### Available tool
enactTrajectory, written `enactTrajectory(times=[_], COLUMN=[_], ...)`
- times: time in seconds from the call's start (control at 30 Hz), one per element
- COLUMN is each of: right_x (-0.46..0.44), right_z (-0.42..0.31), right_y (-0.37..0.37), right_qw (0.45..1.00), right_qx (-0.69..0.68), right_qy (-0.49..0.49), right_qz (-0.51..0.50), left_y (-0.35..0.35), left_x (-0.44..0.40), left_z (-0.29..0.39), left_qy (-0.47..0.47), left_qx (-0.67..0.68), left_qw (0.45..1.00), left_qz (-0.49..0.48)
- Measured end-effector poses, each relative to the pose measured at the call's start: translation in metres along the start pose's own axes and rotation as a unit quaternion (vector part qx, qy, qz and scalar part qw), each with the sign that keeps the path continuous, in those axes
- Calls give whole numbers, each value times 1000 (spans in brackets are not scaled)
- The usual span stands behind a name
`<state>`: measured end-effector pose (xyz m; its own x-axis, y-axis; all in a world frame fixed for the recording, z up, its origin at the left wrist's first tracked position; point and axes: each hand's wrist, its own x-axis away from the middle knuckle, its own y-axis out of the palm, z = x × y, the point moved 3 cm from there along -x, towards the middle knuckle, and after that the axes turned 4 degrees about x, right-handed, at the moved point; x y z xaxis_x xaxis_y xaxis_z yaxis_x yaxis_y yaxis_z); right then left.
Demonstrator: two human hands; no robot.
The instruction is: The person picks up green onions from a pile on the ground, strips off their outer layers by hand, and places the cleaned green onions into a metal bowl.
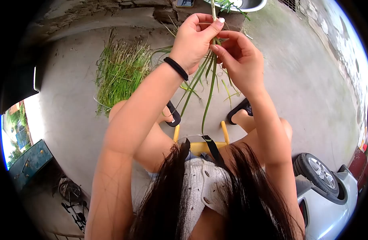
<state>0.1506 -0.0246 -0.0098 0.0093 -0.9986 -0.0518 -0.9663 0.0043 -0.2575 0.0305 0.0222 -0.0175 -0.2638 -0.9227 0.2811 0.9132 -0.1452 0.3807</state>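
Note:
Long, thin green chives (pixel 209 86) hang down in front of me, their pale stem end (pixel 213 9) pointing up. My left hand (pixel 196 39) wraps round the stems with its thumb across them. Just below it on the right, my right hand (pixel 242 56) pinches the leaves between thumb and fingers; exactly which strands it grips is partly hidden. On the ground to the left lies a large pile of similar chives (pixel 122 70), with straw-coloured ends at the top and green leaves below.
A metal basin (pixel 256 5) with greens at its edge stands at the top, with a phone (pixel 185 3) left of it. Loose leaf scraps (pixel 228 91) lie on the concrete floor (pixel 300 92). A yellow stool (pixel 200 148) is beneath me. A car wheel (pixel 318 174) is at lower right.

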Motion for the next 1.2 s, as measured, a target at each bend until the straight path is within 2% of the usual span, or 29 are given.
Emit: enactTrajectory(times=[0.03, 0.07, 0.17, 0.23, 0.37, 0.43, 0.57, 0.63, 0.67, 0.77, 0.8, 0.9, 1.0, 1.2], right_x=[-1, -2, -6, -8, -6, -5, -9, -9, -7, -2, 0, 3, 7, 5], right_z=[1, 0, 3, 8, 11, 14, 21, 23, 21, 37, 39, 19, 5, 12], right_y=[-5, -9, -29, -39, -60, -71, -119, -149, -159, -162, -154, -117, -95, -85], right_qw=[1000, 997, 969, 967, 966, 957, 945, 921, 914, 906, 920, 978, 976, 987], right_qx=[22, 42, 195, 197, 190, 206, 153, 173, 248, 412, 382, 157, -17, -13], right_qy=[3, -30, -123, -122, -94, -79, 34, -5, -1, 33, 73, 128, 143, 122], right_qz=[13, 51, 84, 105, 146, 187, 286, 348, 320, 88, 43, -57, -165, -107], left_y=[3, 6, 18, 21, 26, 29, 35, 34, 33, 34, 35, 37, 38, 41], left_x=[1, 2, 9, 8, 11, 15, 26, 28, 27, 28, 29, 27, 25, 24], left_z=[-3, -4, -13, -24, -27, -29, -32, -35, -41, -42, -42, -43, -43, -42], left_qy=[-32, -64, -144, -113, -100, -118, -158, -171, -184, -195, -198, -206, -201, -175], left_qx=[4, 8, 17, -35, -44, -67, -76, -86, -58, -25, -17, 10, 35, 44], left_qw=[999, 996, 981, 977, 973, 965, 950, 941, 943, 939, 939, 937, 938, 952], left_qz=[-28, -56, -131, -177, -202, -224, -259, -278, -272, -283, -282, -283, -278, -246])
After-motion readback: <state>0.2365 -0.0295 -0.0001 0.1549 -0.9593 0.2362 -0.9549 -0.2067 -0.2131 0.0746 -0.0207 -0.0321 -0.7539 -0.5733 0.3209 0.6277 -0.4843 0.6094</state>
